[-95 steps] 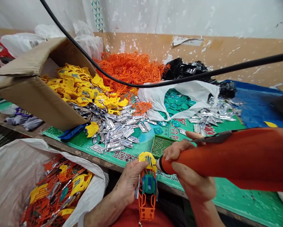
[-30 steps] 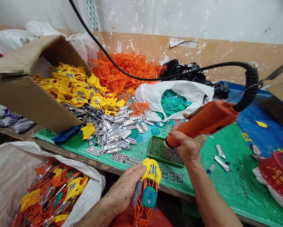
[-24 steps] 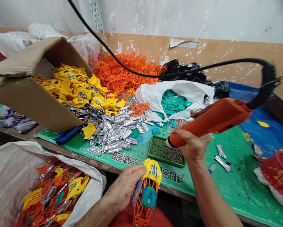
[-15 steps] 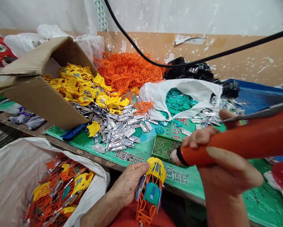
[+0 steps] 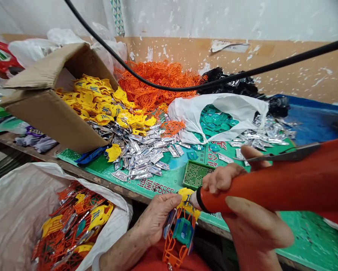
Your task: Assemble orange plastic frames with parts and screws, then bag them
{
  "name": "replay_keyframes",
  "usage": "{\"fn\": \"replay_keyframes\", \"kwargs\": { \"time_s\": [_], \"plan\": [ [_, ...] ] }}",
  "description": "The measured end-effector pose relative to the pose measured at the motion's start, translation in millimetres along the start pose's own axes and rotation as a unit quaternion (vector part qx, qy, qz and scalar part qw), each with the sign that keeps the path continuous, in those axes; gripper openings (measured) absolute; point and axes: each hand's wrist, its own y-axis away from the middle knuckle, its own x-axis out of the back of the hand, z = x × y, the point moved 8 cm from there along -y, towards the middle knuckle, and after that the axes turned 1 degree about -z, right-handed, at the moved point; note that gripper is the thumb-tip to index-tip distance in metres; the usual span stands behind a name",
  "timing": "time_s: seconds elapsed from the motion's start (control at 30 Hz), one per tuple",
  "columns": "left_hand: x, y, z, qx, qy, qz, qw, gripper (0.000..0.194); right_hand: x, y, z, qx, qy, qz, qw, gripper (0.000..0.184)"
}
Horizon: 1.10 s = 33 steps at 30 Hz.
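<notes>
In my left hand (image 5: pixel 157 214) is a small plastic toy vehicle (image 5: pixel 182 230), pinched at its yellow top piece. It has an orange frame, a teal middle piece and silvery side plates. My right hand (image 5: pixel 236 199) is wrapped around an orange power screwdriver (image 5: pixel 270 178), held nearly level with a metal lever along its upper side. The screwdriver's pale nose meets the yellow piece; its bit tip is hidden. Just behind the nose, a green tray (image 5: pixel 185 180) of small metal screws sits on the green table cover.
A tipped cardboard box (image 5: pixel 47 116) spills yellow parts (image 5: pixel 92 94) beside silvery plates (image 5: pixel 146 154). Behind are orange frames (image 5: pixel 157 81) and a white bag (image 5: pixel 182 109) of teal pieces. A sack (image 5: pixel 13 210) of assembled toys stands at lower left. A black cable (image 5: pixel 169 89) hangs across.
My right hand has brought the screwdriver left from the screw tray onto the yellow piece of the toy. My left hand keeps its hold. The black cable has swung left and lower.
</notes>
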Motion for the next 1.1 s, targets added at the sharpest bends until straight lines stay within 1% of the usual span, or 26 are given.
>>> {"fn": "replay_keyframes", "kwargs": {
  "time_s": [0.2, 0.43, 0.67, 0.9, 0.97, 1.1],
  "plan": [
    [-0.3, 0.2, -1.1, 0.001, -0.009, 0.004, 1.000, 0.035, -1.3, -1.6, 0.8, 0.001, 0.013, 0.008, 1.000, 0.056],
    [2.3, -1.5, 0.1, -0.005, -0.018, 0.014, 1.000, 0.036, -3.1, 0.3, 3.8, 0.003, 0.020, 0.001, 1.000, 0.048],
    [1.7, -0.9, -0.8, -0.021, -0.043, 0.019, 0.999, 0.037, -2.6, 4.8, 6.9, -0.004, 0.019, -0.004, 1.000, 0.049],
    [4.0, 5.3, -1.7, -0.031, -0.063, 0.063, 0.996, 0.040, -5.9, 11.4, 10.8, -0.001, 0.042, -0.016, 0.999, 0.055],
    [4.7, 6.8, -1.9, -0.032, -0.064, 0.072, 0.995, 0.041, -6.3, 13.0, 10.0, 0.007, 0.055, -0.017, 0.998, 0.055],
    [4.3, 8.3, -0.8, -0.037, -0.060, 0.083, 0.994, 0.039, -4.6, 16.0, 10.9, 0.017, 0.120, -0.019, 0.992, 0.048]
  ]
}}
